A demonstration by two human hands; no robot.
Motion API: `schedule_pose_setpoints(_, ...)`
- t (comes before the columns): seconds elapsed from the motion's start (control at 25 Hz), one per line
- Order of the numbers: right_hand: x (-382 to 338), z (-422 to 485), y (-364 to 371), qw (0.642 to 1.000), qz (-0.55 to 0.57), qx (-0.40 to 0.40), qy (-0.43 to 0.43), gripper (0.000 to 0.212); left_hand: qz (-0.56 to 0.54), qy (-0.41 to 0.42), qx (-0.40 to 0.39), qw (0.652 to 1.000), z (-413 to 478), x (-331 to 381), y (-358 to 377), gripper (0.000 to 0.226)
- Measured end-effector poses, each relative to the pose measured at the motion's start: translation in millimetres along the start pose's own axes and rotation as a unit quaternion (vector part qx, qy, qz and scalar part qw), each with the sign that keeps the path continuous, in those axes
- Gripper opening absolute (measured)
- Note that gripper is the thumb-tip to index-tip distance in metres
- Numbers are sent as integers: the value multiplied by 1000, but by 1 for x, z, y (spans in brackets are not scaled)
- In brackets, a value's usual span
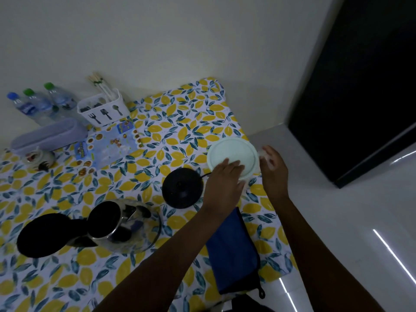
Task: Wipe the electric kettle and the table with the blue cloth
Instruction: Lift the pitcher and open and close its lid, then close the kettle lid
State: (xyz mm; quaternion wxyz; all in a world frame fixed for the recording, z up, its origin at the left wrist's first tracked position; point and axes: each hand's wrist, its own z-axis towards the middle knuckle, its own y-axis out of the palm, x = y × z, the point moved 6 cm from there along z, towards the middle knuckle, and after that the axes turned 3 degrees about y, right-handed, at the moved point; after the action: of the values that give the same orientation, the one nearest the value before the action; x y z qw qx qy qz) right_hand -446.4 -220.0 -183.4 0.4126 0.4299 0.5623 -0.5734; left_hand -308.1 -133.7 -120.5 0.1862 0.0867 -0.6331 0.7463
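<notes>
While the left hand (222, 176) is resting flat on a pale green round lid (234, 152), right hand (273, 170) grip unclear, the folded blue cloth (234, 255), probably soft and light, is lying near right, inviting an edge pinch.

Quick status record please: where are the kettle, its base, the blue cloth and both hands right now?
kettle: off its base, lid open, near left of table
base: black disc, mid-table, nothing on it
blue cloth: folded, lying by the table's right edge, untouched
left hand: fingers flat on pale green round lid
right hand: at that lid's right side, grip unclear
wiping: not yet begun
</notes>
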Motion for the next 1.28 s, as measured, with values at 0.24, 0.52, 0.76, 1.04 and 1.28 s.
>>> schedule_pose_setpoints(0.24, -42, -103, 24, 979, -99, 52, -171, 47, -56, -66, 74, 993, -91, -56, -39, 37)
schedule_pose_setpoints(0.52, -75, -200, 143, 951, -188, -111, -220, 74, -7, -150, 112, 982, -200, -145, -107, 39)
schedule_pose_setpoints(0.76, -90, -253, 241, 902, -237, -239, -270, 99, 45, -178, 200, 962, -271, -200, -172, 37)
schedule_pose_setpoints(1.04, -85, -260, 277, 903, -277, -255, -207, 115, -155, -330, 248, 898, -324, -251, -187, 64)
schedule_pose_setpoints(1.28, -82, -260, 270, 934, -199, -250, -158, 117, -176, -171, 225, 943, -276, -234, -198, 56)
